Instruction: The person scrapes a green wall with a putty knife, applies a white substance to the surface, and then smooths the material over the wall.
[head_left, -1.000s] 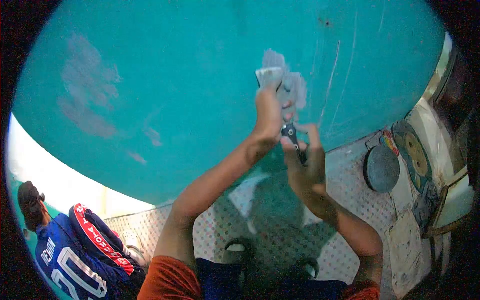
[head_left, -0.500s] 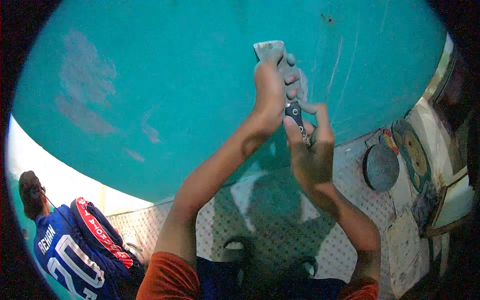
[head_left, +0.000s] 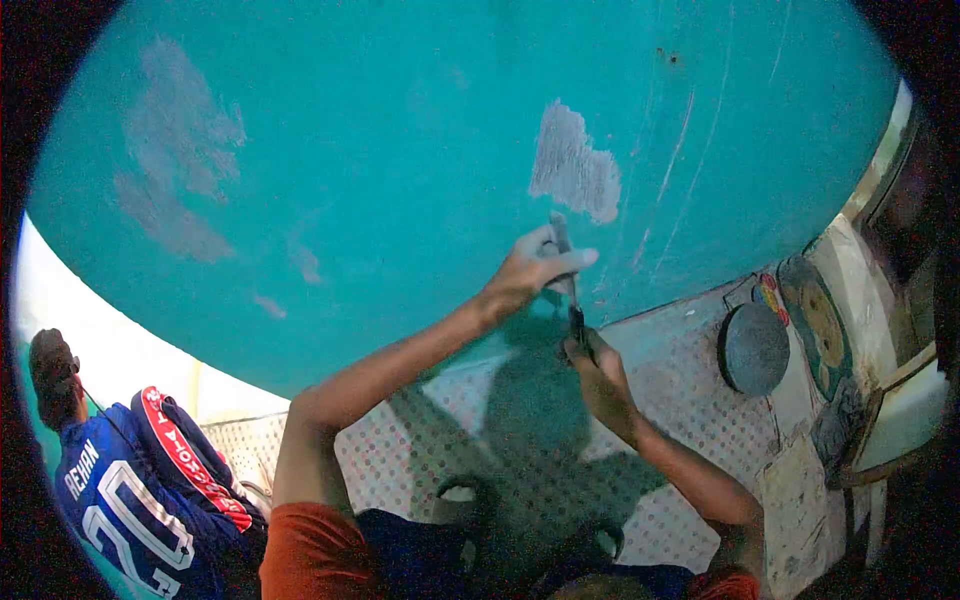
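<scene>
A putty knife (head_left: 575,315) with a dark handle stands nearly upright just below a scraped-looking grey patch (head_left: 575,165) on a turquoise wall (head_left: 390,170). My right hand (head_left: 605,385) is closed round the lower part of its handle. Higher up, my left hand (head_left: 532,268) pinches the blade, thumb across the front and fingers behind. Grey dust coats the left fingers. Only a narrow tip of the blade shows above them, seen almost edge-on.
Other faded patches (head_left: 175,160) and pale scratches (head_left: 680,150) mark the wall. A person in a blue number 20 shirt (head_left: 130,500) is at lower left. At right, a round dark disc (head_left: 755,350) and a board (head_left: 905,425) lie by the dotted floor (head_left: 700,410).
Both hands have drawn the putty knife down and away from the patch, uncovering it. The blade has turned from flat against the wall to edge-on.
</scene>
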